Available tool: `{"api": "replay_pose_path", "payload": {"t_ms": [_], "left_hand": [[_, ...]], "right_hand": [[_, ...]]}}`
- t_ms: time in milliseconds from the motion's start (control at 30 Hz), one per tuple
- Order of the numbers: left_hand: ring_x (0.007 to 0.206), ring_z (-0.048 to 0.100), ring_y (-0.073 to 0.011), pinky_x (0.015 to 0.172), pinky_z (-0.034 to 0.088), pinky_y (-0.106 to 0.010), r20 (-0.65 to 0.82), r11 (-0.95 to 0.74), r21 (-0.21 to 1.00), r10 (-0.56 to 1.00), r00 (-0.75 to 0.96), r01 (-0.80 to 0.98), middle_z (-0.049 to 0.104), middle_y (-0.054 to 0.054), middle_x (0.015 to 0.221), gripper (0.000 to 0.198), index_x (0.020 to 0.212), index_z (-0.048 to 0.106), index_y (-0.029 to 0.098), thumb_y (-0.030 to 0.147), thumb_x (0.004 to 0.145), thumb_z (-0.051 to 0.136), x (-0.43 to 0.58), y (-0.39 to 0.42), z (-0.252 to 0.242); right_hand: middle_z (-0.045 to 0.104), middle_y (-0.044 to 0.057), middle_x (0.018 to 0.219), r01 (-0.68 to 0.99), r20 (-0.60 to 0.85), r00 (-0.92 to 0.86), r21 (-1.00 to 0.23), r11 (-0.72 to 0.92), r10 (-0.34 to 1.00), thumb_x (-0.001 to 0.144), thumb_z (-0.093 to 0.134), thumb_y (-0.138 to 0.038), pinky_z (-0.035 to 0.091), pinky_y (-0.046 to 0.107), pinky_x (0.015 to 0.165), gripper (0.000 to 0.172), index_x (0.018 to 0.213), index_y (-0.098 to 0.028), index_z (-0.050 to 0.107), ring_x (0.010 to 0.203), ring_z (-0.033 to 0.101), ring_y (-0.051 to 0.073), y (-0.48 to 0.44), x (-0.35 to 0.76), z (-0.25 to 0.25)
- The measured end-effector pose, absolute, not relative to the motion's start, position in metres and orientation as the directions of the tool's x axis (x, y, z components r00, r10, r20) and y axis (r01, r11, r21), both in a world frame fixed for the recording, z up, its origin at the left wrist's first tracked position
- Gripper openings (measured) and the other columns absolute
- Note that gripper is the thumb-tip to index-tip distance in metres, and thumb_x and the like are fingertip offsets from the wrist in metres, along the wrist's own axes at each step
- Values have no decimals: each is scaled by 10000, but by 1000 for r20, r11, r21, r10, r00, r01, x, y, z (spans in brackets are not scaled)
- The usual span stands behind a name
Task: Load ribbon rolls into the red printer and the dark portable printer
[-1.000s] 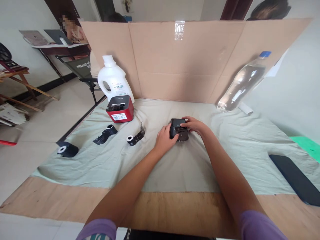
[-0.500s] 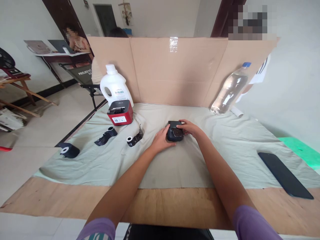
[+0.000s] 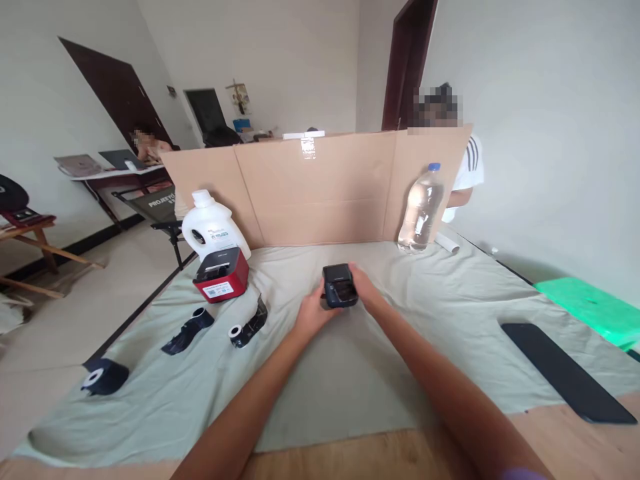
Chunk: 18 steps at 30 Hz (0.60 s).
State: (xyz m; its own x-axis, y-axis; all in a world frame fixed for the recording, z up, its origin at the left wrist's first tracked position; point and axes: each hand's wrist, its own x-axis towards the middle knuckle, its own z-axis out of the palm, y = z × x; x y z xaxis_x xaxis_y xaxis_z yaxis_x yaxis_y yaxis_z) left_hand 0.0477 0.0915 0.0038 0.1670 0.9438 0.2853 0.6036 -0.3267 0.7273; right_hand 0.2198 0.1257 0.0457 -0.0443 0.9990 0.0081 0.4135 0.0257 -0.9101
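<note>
A small black portable printer point(image 3: 340, 285) is between my two hands over the middle of the cloth. My left hand point(image 3: 312, 312) grips its left side, with the thumb along the near edge. Against the right side is my right hand point(image 3: 364, 288), its fingers closed around the edge and partly hidden behind the printer. Whether the printer rests on the cloth or is slightly raised, I cannot tell. To the left lie three dark paper rolls: one with a loose strip point(image 3: 247, 328), a second point(image 3: 189, 331) and a third point(image 3: 106, 378) farthest left.
A red and black printer point(image 3: 223, 275) stands in front of a white jug point(image 3: 213, 223). Behind is a cardboard screen point(image 3: 320, 193), with a water bottle point(image 3: 421, 210) at its right. A black phone-like slab point(image 3: 567, 370) lies at right. A person point(image 3: 473, 167) is behind the screen.
The view has tilted upward, so the table sits lower in the picture. My right fingers have shifted from the printer's top to its right side. My left hand still holds the left side.
</note>
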Motion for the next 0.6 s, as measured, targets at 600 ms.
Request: {"api": "replay_pose_path", "payload": {"t_ms": [600], "left_hand": [[1227, 604, -361, 1050, 379, -448, 166, -441, 602, 885, 436, 666, 693, -155, 1252, 964, 1510, 376, 169, 511, 710, 790, 317, 180, 6]], "right_hand": [[747, 75, 1193, -248, -51, 551, -963, 105, 833, 933, 363, -718, 417, 411, 1171, 640, 1049, -214, 740, 1290, 610, 241, 170, 466, -8]]}}
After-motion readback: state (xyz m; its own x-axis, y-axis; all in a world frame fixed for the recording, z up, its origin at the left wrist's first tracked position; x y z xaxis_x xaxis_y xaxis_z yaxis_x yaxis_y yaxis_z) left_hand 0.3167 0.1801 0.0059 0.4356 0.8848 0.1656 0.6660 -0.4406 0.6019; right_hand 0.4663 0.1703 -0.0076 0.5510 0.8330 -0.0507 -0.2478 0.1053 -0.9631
